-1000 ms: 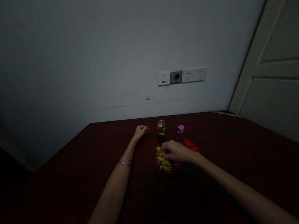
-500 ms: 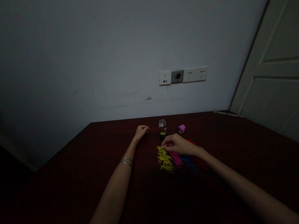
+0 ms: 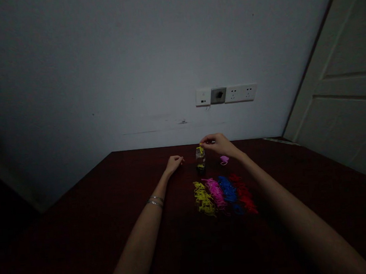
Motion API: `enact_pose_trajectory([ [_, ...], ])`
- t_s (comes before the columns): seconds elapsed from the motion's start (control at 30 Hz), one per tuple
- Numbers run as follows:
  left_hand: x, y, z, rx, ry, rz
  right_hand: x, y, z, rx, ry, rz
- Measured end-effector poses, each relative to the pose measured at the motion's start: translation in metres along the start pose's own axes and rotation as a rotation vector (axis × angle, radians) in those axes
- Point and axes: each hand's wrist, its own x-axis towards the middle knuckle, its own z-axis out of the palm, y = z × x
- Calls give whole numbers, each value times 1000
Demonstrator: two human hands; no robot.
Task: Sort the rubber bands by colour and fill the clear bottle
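Note:
My right hand [image 3: 217, 143] pinches a yellow rubber band [image 3: 201, 149] at the mouth of a small clear glass jar [image 3: 200, 157]. The band hangs down at the opening, and a little yellow lies at the jar's bottom. To the left of the jar, my left hand [image 3: 174, 164] rests on the table with fingers curled in and nothing visible in them. Nearer to me lie four rows of loose bands: yellow [image 3: 204, 199], pink [image 3: 216, 193], blue [image 3: 227, 189] and red [image 3: 243, 193].
A small pink-purple item with a loop [image 3: 224, 159] lies right of the jar, under my right wrist. The dark red table [image 3: 112, 210] runs back to a pale wall with socket plates [image 3: 239, 93]. A white panelled door [image 3: 340, 86] stands at the right.
My right hand has moved up and away from the yellow row to the jar's mouth, carrying a yellow rubber band. The rows are now uncovered. My left hand stays put.

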Motion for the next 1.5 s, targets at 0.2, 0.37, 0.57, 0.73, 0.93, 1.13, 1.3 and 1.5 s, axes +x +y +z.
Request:
enact_pose_trajectory([
  [0.2,0,-1,0,8,1,-3,6,8,7,-109,62,-45],
  [0.37,2,-4,0,22,-5,5,3,9,11,-162,20,-53],
  [0.57,1,-4,0,47,3,-1,3,7,10,-202,-52,-30],
  [0.73,0,-2,1,49,12,-1,4,7,9,-215,-88,-21],
  [0.93,-1,-3,0,17,0,-1,4,4,8,-221,-93,-33],
  [1.13,-3,0,0,29,1,-19,4,1,8,-212,-96,-38],
  [1.3,-1,-1,0,31,-4,-13,4,6,9,-208,-86,-35],
  [1.5,-2,1,-1,56,1,-7,3,7,8,-179,-51,-25],
])
